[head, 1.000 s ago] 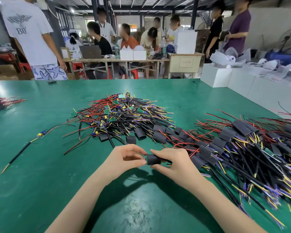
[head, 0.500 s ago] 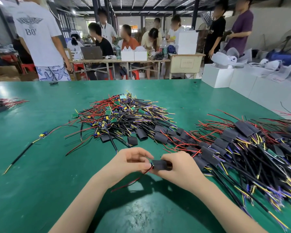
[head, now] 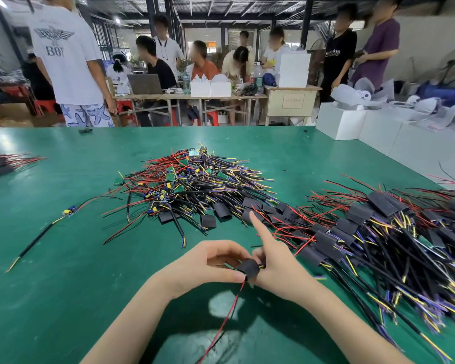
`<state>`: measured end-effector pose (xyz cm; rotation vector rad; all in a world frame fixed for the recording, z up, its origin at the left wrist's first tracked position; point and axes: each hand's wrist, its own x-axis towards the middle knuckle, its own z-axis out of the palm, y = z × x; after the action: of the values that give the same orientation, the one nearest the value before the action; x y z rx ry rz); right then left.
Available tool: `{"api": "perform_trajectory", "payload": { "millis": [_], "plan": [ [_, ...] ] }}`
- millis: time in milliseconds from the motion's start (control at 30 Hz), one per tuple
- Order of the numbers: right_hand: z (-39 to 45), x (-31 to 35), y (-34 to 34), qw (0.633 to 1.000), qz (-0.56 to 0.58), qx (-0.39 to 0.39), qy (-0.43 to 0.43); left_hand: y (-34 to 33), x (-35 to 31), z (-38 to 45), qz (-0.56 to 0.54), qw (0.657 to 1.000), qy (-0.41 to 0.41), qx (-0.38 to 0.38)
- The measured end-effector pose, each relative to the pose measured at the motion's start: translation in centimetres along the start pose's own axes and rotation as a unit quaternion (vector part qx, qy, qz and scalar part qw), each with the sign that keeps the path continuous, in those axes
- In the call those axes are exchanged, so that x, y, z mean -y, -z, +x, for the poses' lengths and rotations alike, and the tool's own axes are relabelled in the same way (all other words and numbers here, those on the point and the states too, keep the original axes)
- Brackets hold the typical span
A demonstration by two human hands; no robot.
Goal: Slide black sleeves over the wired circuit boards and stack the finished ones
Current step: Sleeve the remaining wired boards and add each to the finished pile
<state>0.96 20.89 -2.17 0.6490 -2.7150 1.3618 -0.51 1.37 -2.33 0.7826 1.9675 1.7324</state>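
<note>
Between both hands, just above the green table, I hold a black sleeve over a wired board. My left hand pinches its near end, where a red wire hangs down toward me. My right hand holds the sleeve's other end, its index finger pointing straight up. A pile of unsleeved boards with wires lies in the middle of the table. Loose black sleeves lie at its near edge. A stack of sleeved boards spreads to the right.
A single wired board with a black cable lies at the left. A small wire bundle sits at the far left edge. White boxes line the right back. Several people stand and sit at tables behind.
The sleeve has turned more upright between my hands and the red wire now trails further out toward me. My right index finger has lifted and straightened.
</note>
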Motion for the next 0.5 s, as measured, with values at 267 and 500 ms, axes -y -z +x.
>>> {"api": "perform_trajectory", "payload": {
  "millis": [267,500],
  "plan": [
    [0.05,0.30,0.12,0.999,-0.031,0.002,0.043,-0.32,-0.06,0.23,-0.074,0.995,-0.027,-0.060],
    [0.10,-0.06,0.09,0.996,-0.047,-0.017,0.070,-0.20,0.07,0.17,-0.074,0.995,-0.032,-0.067]
  ]
}}
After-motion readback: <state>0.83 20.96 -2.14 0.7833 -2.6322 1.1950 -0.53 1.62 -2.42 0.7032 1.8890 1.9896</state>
